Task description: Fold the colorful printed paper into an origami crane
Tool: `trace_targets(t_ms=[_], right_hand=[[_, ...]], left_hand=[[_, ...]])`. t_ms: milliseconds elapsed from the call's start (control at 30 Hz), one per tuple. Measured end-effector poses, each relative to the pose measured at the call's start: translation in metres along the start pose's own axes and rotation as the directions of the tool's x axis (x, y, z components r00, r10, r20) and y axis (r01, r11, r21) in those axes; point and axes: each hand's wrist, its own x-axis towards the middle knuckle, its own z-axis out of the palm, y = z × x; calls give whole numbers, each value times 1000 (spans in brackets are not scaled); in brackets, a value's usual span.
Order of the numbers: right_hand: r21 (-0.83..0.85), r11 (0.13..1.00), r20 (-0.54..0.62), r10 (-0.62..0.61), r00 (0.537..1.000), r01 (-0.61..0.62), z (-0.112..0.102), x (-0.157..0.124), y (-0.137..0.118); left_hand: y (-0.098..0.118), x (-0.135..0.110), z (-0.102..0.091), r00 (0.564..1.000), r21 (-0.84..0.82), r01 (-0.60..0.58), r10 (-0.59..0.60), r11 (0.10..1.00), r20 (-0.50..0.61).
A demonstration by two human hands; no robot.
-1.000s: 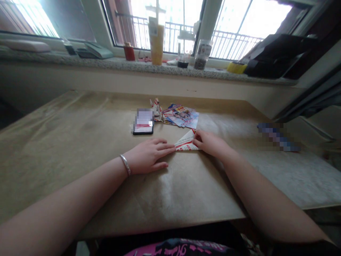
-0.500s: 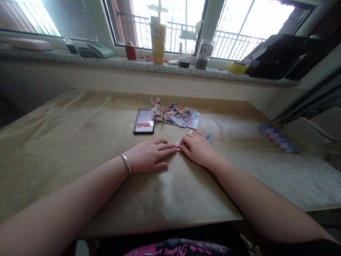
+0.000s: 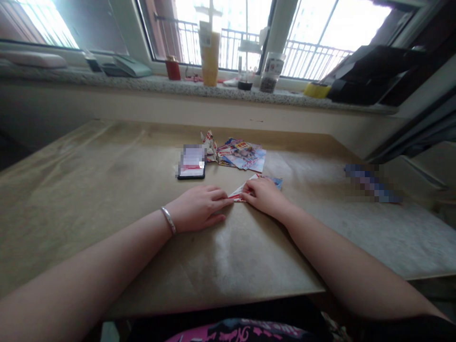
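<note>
A folded printed sheet of paper (image 3: 238, 192), white and red with a blue corner, lies on the table (image 3: 142, 266) between my hands. My left hand (image 3: 197, 207) rests flat with its fingers stretched out, the fingertips at the paper's left point. Over the paper's right part, my right hand (image 3: 267, 195) presses down with curled fingers, its thumb and fingertips on the folded edge. Part of the sheet is hidden under that hand. Just beyond the hands are a phone (image 3: 191, 174) with a lit, blurred screen, a pile of printed papers (image 3: 254, 159) and a crumpled or folded paper piece (image 3: 210, 146).
A blurred blue item (image 3: 372, 184) lies at the table's right. Along the windowsill (image 3: 142, 84) stand a tall yellow-filled cup (image 3: 210, 57), a red container (image 3: 173, 69), a clear jar (image 3: 269, 78) and a black object (image 3: 366, 76).
More of the paper's white and red left part shows now. My left fingertips have shifted slightly left, and my right hand remains on the sheet.
</note>
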Motion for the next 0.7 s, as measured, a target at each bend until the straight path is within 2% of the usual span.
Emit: trace_targets(t_ms=[500,700], right_hand=[[-17,1000,6,15,1000,-15,-1,1,-1],[-36,999,15,17,1000,-17,-2,1,-2]], left_hand=[[1,2,1,999,-16,-9,8,1000,-33],[0,2,3,1000,10,14,-14,1000,-13]])
